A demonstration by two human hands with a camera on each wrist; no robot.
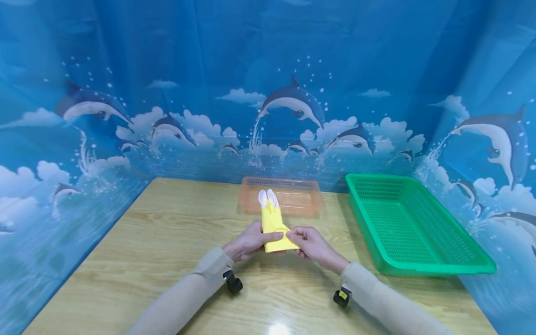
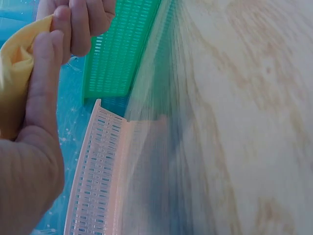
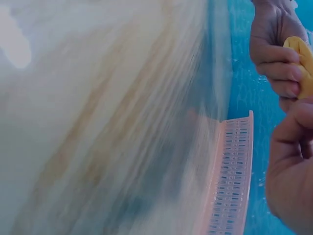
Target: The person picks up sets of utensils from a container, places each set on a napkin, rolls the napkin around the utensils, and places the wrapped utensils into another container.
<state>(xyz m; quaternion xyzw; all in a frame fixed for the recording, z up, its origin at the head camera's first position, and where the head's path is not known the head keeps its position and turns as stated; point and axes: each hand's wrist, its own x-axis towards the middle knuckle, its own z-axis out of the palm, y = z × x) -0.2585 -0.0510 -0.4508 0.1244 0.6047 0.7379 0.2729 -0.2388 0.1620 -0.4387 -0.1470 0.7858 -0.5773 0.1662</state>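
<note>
A yellow napkin (image 1: 272,223) is folded around white plastic cutlery, held up over the table in the head view. A spoon (image 1: 262,198) and a fork (image 1: 272,198) stick out of its top end. My left hand (image 1: 251,241) grips the bundle from the left, thumb across its front. On the right, my right hand (image 1: 313,245) pinches a flap at the lower corner between thumb and fingers. In the left wrist view the napkin (image 2: 17,73) lies against the left thumb. The right wrist view shows the left fingers curled round the napkin (image 3: 304,68).
Behind the hands a translucent orange basket (image 1: 293,213) stands at the table's back edge. A larger green basket (image 1: 378,246) is at the right. The wooden table (image 1: 167,246) meets a blue dolphin-print curtain (image 1: 201,93) at the back and sides.
</note>
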